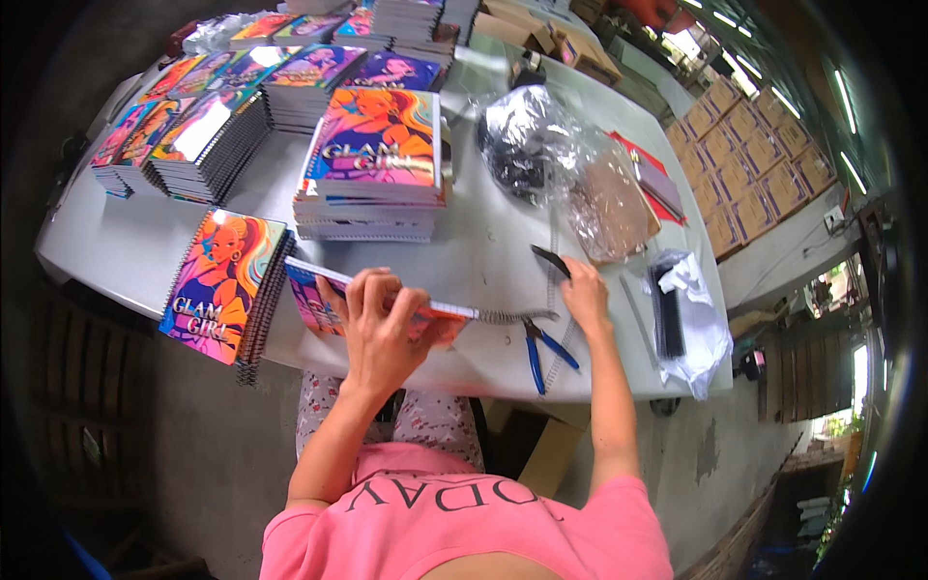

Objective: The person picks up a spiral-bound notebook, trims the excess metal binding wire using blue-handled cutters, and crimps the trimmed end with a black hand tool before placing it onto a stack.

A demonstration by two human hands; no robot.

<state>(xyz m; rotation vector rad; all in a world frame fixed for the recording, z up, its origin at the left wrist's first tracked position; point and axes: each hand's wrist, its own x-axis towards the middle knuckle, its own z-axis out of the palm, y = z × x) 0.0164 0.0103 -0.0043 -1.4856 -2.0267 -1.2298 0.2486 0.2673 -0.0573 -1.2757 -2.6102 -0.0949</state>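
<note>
My left hand (372, 304) is closed on a colourful notebook (314, 300), which it holds on edge over the table's front. A spiral wire coil (512, 315) sticks out of the notebook's right end. My right hand (585, 290) grips a slim black object (549, 259) whose kind I cannot make out. Just below the coil lie blue-handled pliers (547, 356). Left of my left hand, a pile of coil-bound notebooks (224, 280) sits at the table edge. Behind it stands a taller stack of notebooks (372, 145), its pages showing at the side.
The white table (464, 256) bears many more notebook stacks (208, 135) at the back left. Clear plastic wrap (532, 135) covers dark items at the back. On the right, black coils (667, 309) lie in white wrapping (710, 333). Cartons (754, 164) are piled beyond.
</note>
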